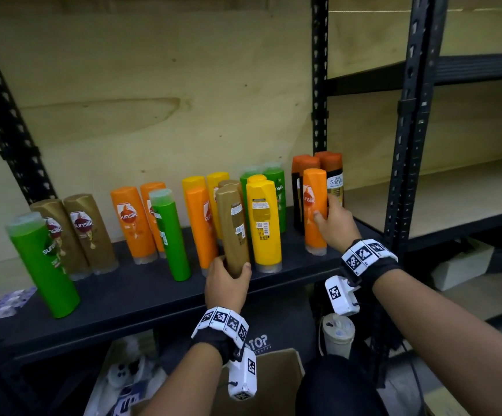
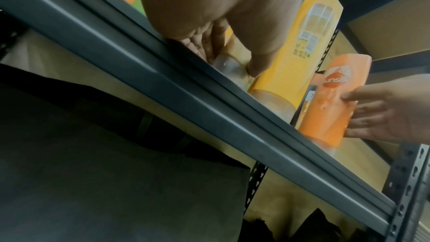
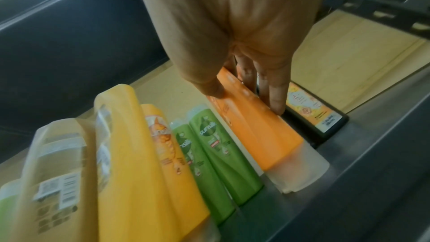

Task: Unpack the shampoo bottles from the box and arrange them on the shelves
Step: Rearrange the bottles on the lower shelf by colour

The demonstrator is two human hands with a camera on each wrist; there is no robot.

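Head view | left hand (image 1: 227, 282) grips gold bottle (image 1: 232, 229) | right hand (image 1: 335, 222) clasps orange bottle (image 1: 315, 210), clear cap down

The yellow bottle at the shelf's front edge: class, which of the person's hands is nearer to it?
Left. The left hand grips the gold bottle right beside the yellow bottle; the right hand holds an orange bottle farther right.

- Lower end of the gold bottle (image 1: 232, 228) covered by the left hand (image 1: 227, 285); cap seen only blurred in the left wrist view.
- Fingers (image 1: 332, 205) of the right hand (image 1: 335, 223) hidden behind the orange bottle (image 1: 315, 210).
- Black bottles (image 1: 335, 178) mostly screened by that orange bottle.
- Cardboard box (image 1: 276, 373) cut off by the bottom edge, contents unseen.
- Back-label print on the yellow bottle (image 1: 264, 223) too small to read.
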